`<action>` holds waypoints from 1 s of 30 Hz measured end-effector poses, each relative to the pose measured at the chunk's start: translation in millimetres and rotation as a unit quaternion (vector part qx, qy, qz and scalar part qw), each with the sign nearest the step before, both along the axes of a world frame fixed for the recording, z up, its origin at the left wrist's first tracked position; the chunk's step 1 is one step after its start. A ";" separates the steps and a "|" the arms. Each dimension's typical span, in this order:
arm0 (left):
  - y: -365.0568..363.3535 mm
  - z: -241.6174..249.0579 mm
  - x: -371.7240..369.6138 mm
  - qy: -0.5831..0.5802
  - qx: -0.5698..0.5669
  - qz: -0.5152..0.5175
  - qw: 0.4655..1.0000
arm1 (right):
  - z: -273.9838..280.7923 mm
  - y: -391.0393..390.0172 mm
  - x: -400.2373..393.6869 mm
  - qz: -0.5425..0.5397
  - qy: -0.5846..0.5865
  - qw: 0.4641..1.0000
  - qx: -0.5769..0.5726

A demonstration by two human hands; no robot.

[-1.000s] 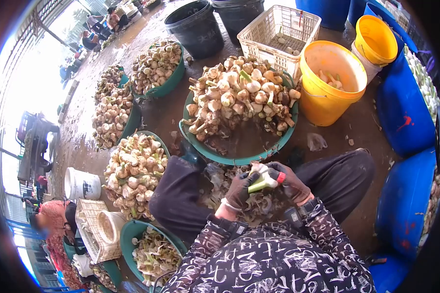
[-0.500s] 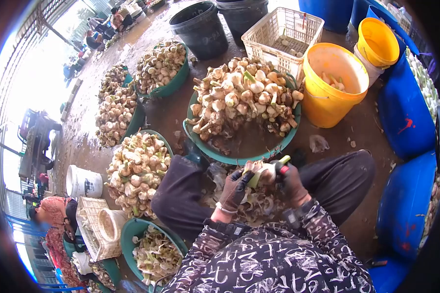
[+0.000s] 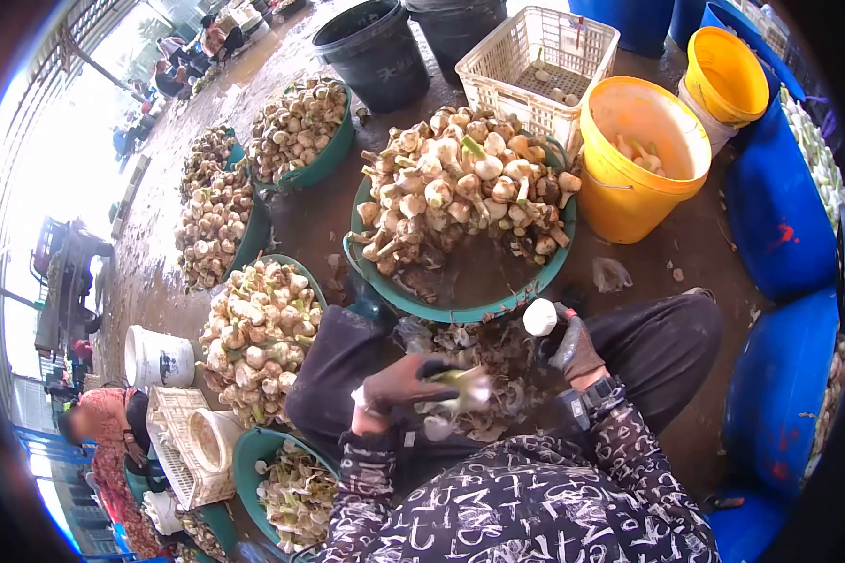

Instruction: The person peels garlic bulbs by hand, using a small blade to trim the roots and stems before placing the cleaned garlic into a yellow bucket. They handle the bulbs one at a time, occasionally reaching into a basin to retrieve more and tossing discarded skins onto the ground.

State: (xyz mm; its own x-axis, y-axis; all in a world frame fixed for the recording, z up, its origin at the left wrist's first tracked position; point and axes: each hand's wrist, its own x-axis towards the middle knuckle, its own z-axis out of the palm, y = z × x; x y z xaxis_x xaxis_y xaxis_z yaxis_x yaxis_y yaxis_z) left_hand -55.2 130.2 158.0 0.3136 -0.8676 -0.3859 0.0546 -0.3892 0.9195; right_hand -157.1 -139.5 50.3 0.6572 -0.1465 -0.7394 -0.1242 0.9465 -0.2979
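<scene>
My left hand (image 3: 406,383), in a dark glove, is wrapped round a pale green and white garlic stalk piece (image 3: 465,387), partly smeared by motion. Over to the right, my right hand (image 3: 573,347), also gloved, holds a round white object (image 3: 540,317), seemingly a peeled garlic bulb, near the front rim of a large green tub (image 3: 441,305). Unpeeled garlic bulbs (image 3: 460,178) are heaped in the tub. Between my legs lies a pile of garlic peelings (image 3: 498,361).
A yellow bucket (image 3: 629,211) with some bulbs and a cream crate (image 3: 535,94) stand beyond the tub. More garlic-filled tubs (image 3: 319,169) are at left. Blue barrels (image 3: 779,216) line the right. A co-worker (image 3: 103,422) sits at lower left.
My hands have moved apart. The left has gone left and down with the stalk piece; the right has turned, and a round white bulb now shows in it.
</scene>
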 end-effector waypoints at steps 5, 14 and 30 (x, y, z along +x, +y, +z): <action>-13.5 -112.6 73.0 -0.445 0.276 0.144 0.840 | 78.4 -60.6 22.6 -0.100 -0.326 0.939 0.055; -42.0 -232.0 170.8 -0.386 0.423 -0.094 0.815 | 53.5 -30.5 15.0 0.043 -0.112 0.990 -0.075; -91.5 -65.7 -4.5 -0.165 0.046 0.178 0.969 | 7.2 36.7 13.2 0.238 -0.022 0.746 -0.622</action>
